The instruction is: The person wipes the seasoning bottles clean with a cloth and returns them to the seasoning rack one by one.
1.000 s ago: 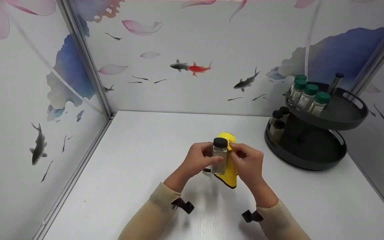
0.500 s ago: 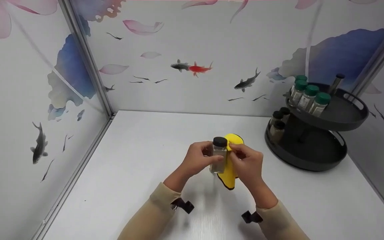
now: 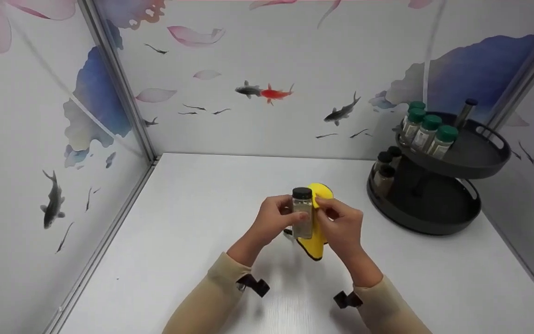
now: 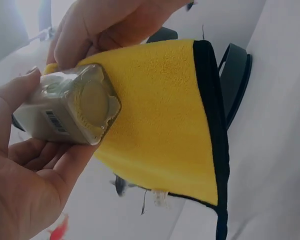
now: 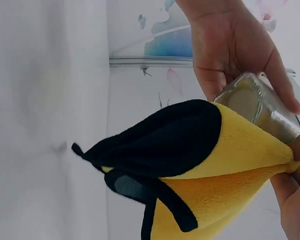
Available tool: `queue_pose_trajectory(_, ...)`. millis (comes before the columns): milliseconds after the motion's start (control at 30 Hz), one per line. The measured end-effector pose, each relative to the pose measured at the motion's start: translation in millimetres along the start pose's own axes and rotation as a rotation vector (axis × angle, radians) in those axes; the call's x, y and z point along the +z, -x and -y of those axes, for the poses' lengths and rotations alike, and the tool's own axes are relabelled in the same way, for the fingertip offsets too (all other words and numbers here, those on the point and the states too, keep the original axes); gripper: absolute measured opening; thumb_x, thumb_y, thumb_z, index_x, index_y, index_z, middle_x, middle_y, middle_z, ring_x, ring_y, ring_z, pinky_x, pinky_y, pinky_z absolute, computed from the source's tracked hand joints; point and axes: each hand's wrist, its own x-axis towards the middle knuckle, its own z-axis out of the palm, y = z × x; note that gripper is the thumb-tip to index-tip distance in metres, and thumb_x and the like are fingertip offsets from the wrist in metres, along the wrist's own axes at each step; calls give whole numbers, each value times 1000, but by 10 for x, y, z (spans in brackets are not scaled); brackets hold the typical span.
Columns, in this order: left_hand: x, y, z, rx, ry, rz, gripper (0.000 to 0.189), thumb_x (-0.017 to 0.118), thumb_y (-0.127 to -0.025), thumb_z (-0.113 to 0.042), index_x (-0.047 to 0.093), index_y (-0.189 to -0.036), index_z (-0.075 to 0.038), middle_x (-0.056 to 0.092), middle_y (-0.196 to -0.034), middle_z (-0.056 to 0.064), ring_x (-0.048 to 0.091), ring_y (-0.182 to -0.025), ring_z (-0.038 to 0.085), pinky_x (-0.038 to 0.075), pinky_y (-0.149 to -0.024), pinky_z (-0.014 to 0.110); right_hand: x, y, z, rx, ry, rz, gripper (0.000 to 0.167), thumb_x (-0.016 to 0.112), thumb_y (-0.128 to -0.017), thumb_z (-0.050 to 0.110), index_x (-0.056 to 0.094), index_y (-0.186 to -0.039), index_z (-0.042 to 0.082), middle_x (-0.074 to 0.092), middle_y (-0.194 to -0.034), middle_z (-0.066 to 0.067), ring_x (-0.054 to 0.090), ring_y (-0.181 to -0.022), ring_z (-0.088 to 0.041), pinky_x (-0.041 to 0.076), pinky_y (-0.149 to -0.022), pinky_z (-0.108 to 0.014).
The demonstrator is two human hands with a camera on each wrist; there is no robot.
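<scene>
My left hand (image 3: 274, 221) grips a square clear spice jar (image 3: 302, 218) upright, thumb across its front; the jar has a black lid and pale contents. The left wrist view shows the base and a small barcode label on the jar (image 4: 55, 112). My right hand (image 3: 343, 225) pinches a yellow cloth (image 3: 315, 241) with dark edging against the jar's right side. Below the pinch the cloth (image 5: 250, 150) hangs in folds, its dark border (image 5: 165, 140) facing the right wrist camera. Both hands are held above the white table (image 3: 193, 287).
A black two-tier round rack (image 3: 424, 227) stands at the back right. Several green-capped jars (image 3: 429, 130) and a dark-capped tube (image 3: 466, 113) are on its upper tier, black-capped jars (image 3: 384, 178) on the lower one. Printed wall panels (image 3: 271, 55) enclose the table.
The yellow cloth's upper part swings right, then back left beside the jar, and its lower tip shifts left. Both hands keep their hold and stay nearly in place.
</scene>
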Motion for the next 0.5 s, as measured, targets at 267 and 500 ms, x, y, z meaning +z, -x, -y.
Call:
queue_pose_trajectory(267,-66,2,-18,29,9,-125,41,80,-94,-32,74,-128,-10,77,-119,7,73,-105,20,62,-100,38,66,39,-10,15,-7,76,26,81,-87,-7,84,-109,6,84,-100,-6,74,-75,-10,61,-72,-16)
queue_pose_trajectory(500,-254,-36,-93,22,102,-260,40,78,-94,-21,72,-130,-4,74,-123,15,73,-110,25,62,-99,43,199,152,15,26,-34,134,26,80,-85,-9,85,-106,6,83,-98,-8,73,-76,-8,60,-72,-16)
